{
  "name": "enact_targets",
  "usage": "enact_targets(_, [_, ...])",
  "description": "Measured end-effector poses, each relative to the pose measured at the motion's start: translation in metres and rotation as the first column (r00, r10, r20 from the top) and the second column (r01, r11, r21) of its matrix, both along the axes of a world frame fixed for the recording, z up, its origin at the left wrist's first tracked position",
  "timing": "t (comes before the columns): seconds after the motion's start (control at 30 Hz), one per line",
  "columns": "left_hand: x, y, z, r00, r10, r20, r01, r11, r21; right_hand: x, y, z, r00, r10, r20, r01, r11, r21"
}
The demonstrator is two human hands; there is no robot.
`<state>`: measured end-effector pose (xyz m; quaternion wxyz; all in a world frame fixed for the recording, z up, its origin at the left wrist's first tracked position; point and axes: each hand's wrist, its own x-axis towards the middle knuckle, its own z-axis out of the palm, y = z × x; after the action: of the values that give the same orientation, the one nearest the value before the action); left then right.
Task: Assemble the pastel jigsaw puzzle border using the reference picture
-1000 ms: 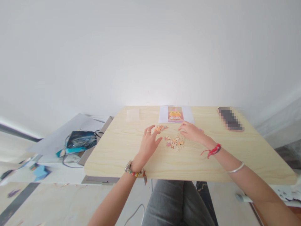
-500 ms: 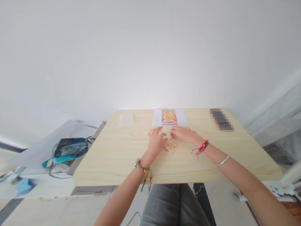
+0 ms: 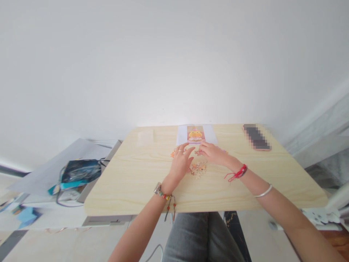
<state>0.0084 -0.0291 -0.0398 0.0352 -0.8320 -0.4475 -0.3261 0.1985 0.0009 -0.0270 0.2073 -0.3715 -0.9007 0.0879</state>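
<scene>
My left hand [image 3: 180, 163] hovers over the light wood table, thumb and fingers spread, with nothing seen between them. Just beyond its fingers lie some orange puzzle pieces [image 3: 172, 154], partly covered by the hand. My right hand [image 3: 214, 153] has its fingers pinched on a small puzzle piece [image 3: 197, 153] to the right of the left fingertips. Between and nearer than both hands is a loose pile of puzzle pieces [image 3: 198, 169] in orange, brown and pale tones. More pieces peek out behind the right hand, mostly hidden.
A sheet with a printed picture [image 3: 195, 134] of a yellow figure lies at the table's back edge. A phone [image 3: 256, 137] rests at the back right, a clear plastic wrapper [image 3: 145, 137] at the back left. Left of the table, a black bag [image 3: 81, 171] sits on a lower surface.
My right hand's fingers have lifted and opened out slightly, and a puzzle piece now shows at their tips. My left hand's fingers have spread a little wider.
</scene>
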Motion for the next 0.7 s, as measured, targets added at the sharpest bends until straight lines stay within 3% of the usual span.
enact_targets(0.17, [0.005, -0.004, 0.006, 0.993, -0.113, 0.030, 0.111, 0.992, 0.062, 0.008, -0.009, 0.010, 0.999, 0.016, -0.032, -0.021, 0.989, -0.146])
enact_targets(0.43, [0.008, -0.006, 0.013, 0.985, -0.140, 0.098, 0.132, 0.987, 0.091, 0.006, -0.020, 0.011, 0.977, -0.115, -0.179, 0.075, 0.974, -0.213])
enact_targets(0.7, [0.004, -0.008, 0.021, 0.979, -0.158, 0.129, 0.154, 0.987, 0.040, 0.008, -0.041, 0.020, 0.960, -0.087, -0.267, 0.090, 0.996, -0.001])
